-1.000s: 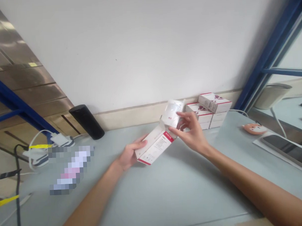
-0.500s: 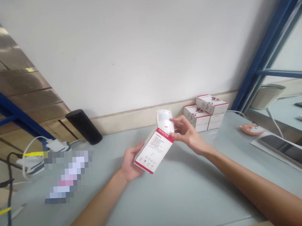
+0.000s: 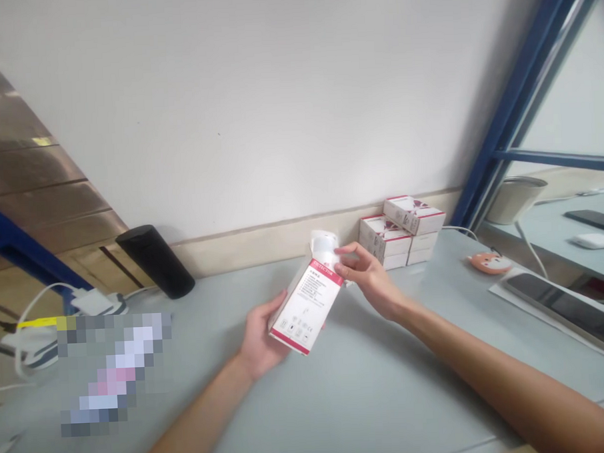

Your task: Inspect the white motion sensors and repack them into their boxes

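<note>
Detector box: left grip clasps its lower part, apparently for support; right grip, above, pinches the protruding white detector.

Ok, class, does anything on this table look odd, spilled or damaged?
Yes: a pixelated patch on the left of the table hides what lies there, its blocky squares unlike the rest of the picture. A white device pokes partway out of the box in the left hand, but neither looks damaged. No spill shows.
</note>
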A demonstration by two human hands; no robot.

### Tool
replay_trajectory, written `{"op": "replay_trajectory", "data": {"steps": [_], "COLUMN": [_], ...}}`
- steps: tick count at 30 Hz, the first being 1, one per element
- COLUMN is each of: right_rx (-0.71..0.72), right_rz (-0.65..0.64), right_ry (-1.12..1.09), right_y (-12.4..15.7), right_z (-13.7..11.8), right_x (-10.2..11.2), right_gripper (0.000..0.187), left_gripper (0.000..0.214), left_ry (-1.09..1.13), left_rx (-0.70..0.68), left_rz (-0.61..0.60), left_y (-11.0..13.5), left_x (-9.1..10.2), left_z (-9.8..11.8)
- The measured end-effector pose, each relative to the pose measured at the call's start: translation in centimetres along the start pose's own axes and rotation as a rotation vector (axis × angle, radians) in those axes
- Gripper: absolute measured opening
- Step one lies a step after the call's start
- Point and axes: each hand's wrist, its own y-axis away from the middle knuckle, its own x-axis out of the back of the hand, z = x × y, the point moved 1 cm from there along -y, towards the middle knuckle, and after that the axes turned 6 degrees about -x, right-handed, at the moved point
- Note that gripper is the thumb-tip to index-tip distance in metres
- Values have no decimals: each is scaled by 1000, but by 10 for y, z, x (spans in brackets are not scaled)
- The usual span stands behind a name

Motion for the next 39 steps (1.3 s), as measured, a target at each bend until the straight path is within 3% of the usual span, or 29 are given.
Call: {"op": "replay_trajectory", "data": {"steps": [2, 5, 7, 9, 12, 18, 20, 24, 26, 31, 36, 39], "right_rx": [-6, -18, -34, -56, -48, 4, -17, -11, 69, 293, 332, 343], "right_rz": [3, 8, -2, -18, -43, -143, -185, -155, -101, 54, -33, -71], "right_ry": [-2, 18, 63, 107, 168, 315, 254, 119, 108, 336, 384, 477], "right_y": [0, 2, 2, 0, -3, 4, 7, 7, 4, 4, 11, 14], "right_z": [1, -1, -3, -3, -3, -9, -8, 1, 4, 7, 10, 8], "right_x": [-2, -2, 0, 4, 9, 2, -2, -8, -8, -8, -12, -11], "right_gripper": [45, 83, 95, 85, 52, 31, 30, 60, 65, 60, 59, 57], "left_gripper": [36, 38, 46, 53, 56, 54, 53, 57, 56, 63, 68, 62], "left_ry": [3, -14, -27, -31, -17, -72, -82, -193, -372, -736, -1042, -1256], "left_rx": [-22, -7, 13, 6, -60, -61, -61, -94, -195, -669, -938, -989], "left_rz": [10, 35, 18, -36, -93, -19, -28, -8, 22, 96, 120, 109], "left_y": [0, 0, 0, 0, 0, -2, -2, -2, -3, 0, 0, -1], "left_x": [0, 2, 3, 3, 2, 7, 9, 11, 10, -2, -3, 2], "left_z": [1, 2, 2, 0, -1, 0, 0, 3, 4, -2, -9, -6]}}
